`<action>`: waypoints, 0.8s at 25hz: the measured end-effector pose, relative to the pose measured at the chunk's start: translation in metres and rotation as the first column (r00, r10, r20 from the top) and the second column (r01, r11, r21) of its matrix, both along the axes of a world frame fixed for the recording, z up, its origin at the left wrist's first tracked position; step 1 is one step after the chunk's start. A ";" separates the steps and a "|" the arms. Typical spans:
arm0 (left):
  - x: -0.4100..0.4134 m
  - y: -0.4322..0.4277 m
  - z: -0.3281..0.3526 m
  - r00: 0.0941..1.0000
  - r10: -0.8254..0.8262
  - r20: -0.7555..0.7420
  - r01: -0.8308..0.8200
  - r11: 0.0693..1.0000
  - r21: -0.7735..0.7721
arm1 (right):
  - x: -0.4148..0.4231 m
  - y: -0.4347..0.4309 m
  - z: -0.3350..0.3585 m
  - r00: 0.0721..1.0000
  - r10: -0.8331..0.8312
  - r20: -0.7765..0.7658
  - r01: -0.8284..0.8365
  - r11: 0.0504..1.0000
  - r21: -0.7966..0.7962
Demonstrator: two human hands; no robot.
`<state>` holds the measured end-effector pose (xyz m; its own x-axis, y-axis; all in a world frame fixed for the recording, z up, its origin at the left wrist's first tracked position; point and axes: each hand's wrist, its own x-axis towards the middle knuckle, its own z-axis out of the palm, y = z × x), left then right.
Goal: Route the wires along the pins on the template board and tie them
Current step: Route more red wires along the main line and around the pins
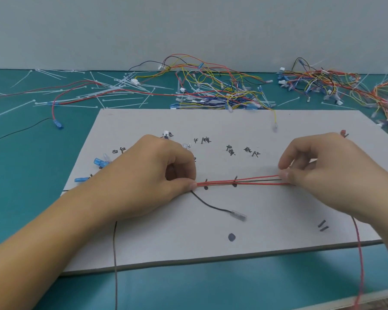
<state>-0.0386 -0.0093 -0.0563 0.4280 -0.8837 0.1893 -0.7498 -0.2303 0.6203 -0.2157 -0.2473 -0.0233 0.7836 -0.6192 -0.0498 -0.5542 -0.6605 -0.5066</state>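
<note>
Pinched taut red-and-black wires between left fingers and right fingers, above flat grey template board laid on tie-strewn teal worktop, plain pale wall behind.

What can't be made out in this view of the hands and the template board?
Head view: where the red wires run beyond each pinch, hidden under the left hand and right hand.
Handwritten labels on the template board: too small and blurred to read, some covered by the left hand.
Loose red wire at right: cut off by the bottom edge.
Far wire pile: cut off by the right edge.
</note>
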 end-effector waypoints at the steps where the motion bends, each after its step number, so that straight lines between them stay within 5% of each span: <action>1: 0.000 0.000 0.000 1.000 0.000 0.001 0.000 1.000 0.001 | -0.002 -0.005 0.000 1.000 -0.015 0.011 0.015 1.000 0.021; 9: 0.000 0.001 0.000 1.000 0.002 -0.003 -0.002 1.000 0.003 | -0.010 -0.016 0.002 0.999 0.009 -0.036 -0.007 0.999 0.038; 16: 0.002 0.001 -0.001 1.000 -0.009 0.019 0.009 1.000 0.000 | -0.021 -0.024 -0.009 0.989 0.057 0.134 -0.073 0.990 0.119; 20: 0.003 0.001 -0.002 0.999 -0.013 0.030 0.013 1.000 0.001 | -0.029 -0.034 -0.012 0.981 0.177 0.078 -0.172 0.983 -0.065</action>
